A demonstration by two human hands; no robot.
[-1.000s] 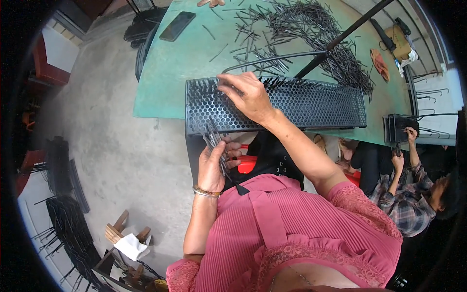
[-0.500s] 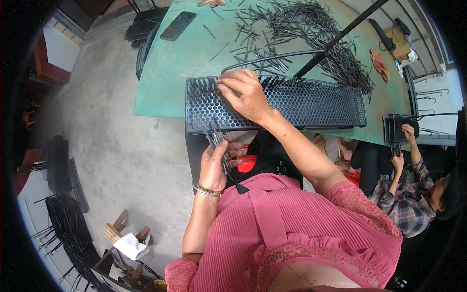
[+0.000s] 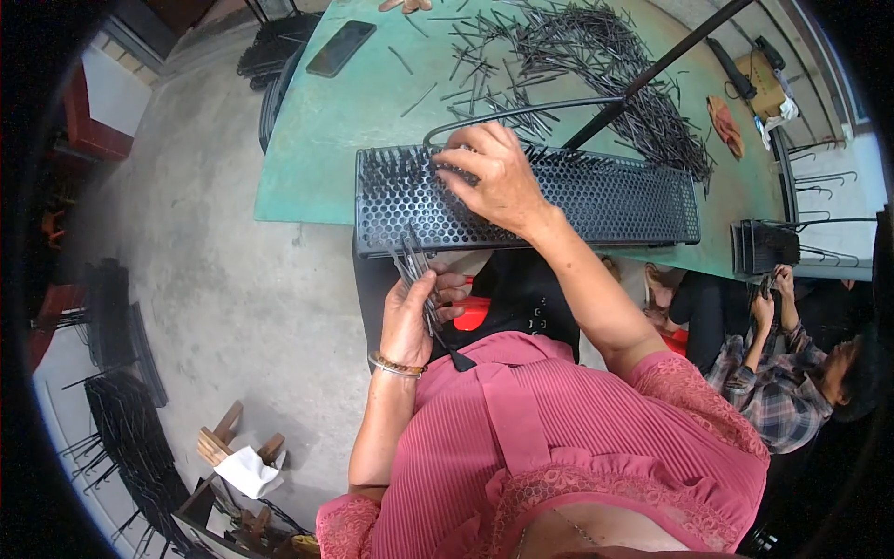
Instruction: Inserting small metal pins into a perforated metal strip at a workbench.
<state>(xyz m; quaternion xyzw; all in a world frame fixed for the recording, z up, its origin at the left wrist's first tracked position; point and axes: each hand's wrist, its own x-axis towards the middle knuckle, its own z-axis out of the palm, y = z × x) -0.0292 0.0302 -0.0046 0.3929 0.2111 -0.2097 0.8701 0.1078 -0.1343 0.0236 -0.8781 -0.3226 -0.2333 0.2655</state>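
A long black perforated metal rack (image 3: 605, 200) lies along the table's near edge, with short dark strips standing upright in the holes along its far side. Over its left half is my right hand (image 3: 494, 177), fingers curled in at the standing strips; whatever lies between the fingertips is too small to make out. Below the rack's front left corner, my left hand (image 3: 410, 312) is closed around a bundle of thin dark strips (image 3: 411, 256), their ends pointing up toward the rack.
A large heap of dark strips (image 3: 587, 47) covers the back of the green table (image 3: 307, 177). A phone (image 3: 342, 48) lies at its left. Above the rack slants a black metal rod (image 3: 643, 79). At the right, a co-worker in a plaid shirt (image 3: 778, 401) sits by another rack (image 3: 768, 247).
My right hand has shifted a little to the right along the row of standing strips. My left hand has stayed put with its bundle. The co-worker's raised hand has come down.
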